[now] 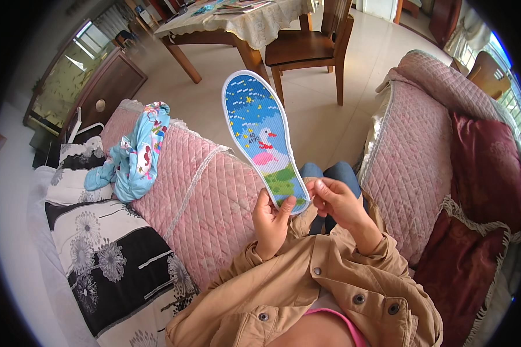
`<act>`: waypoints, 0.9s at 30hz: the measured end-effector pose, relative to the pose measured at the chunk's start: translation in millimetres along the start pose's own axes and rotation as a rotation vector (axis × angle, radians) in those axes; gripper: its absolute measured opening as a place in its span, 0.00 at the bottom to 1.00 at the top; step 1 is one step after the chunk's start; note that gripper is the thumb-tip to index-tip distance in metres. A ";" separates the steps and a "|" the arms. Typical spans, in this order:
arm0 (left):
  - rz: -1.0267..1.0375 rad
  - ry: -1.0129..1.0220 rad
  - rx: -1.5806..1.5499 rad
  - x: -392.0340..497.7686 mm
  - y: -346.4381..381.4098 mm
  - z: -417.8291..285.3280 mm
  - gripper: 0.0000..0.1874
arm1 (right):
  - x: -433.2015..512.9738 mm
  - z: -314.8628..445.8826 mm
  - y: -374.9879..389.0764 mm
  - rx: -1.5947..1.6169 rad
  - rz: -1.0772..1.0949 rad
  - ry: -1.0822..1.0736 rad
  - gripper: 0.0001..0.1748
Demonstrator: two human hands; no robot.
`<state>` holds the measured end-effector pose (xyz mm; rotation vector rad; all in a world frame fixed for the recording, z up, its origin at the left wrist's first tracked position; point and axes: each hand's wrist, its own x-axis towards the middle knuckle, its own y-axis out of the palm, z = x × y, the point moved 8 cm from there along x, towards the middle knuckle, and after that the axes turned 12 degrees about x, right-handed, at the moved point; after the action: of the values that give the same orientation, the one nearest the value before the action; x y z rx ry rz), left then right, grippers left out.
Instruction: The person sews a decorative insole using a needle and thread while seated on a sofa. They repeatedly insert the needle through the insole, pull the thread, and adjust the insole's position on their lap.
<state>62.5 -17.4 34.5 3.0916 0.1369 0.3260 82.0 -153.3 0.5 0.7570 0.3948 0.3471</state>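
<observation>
A shoe insole (260, 139) with white edging stands tilted up before me, its face ribbed and patterned. White and yellow marks dot its blue upper part; a white bird with a red beak shows in the middle, over green at the heel. My left hand (274, 219) grips the heel end, thumb on the face and fingers behind. Close by the heel's right edge, my right hand (341, 201) has thumb and forefinger pinched together. Something thin and pale seems to run from the insole to these fingertips, too fine to identify.
Pink quilted covers lie over the seat at left (208, 208) and the sofa at right (408, 156). A blue printed cloth (141, 156) and black-and-white cushions (113, 251) rest leftward. Maroon cushions (464, 256) lie rightward. Ahead stand a wooden chair (304, 45) and cloth-covered table (260, 30).
</observation>
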 end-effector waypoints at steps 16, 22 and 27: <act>-0.029 -0.172 -0.258 17.1 -43.1 27.9 0.09 | 3.2 16.0 -79.5 0.951 -0.071 -0.176 0.04; -0.423 -0.181 -0.173 27.2 -172.1 69.4 0.09 | -64.3 88.1 -201.9 0.942 -0.120 -0.665 0.04; -0.562 -0.254 -0.242 15.5 -238.3 89.6 0.07 | -120.5 113.0 -272.0 0.777 -0.246 -0.907 0.07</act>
<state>76.3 219.5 -59.1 2.6714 0.8578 -0.0678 73.1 -457.2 -93.7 1.5038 -0.2721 -0.4261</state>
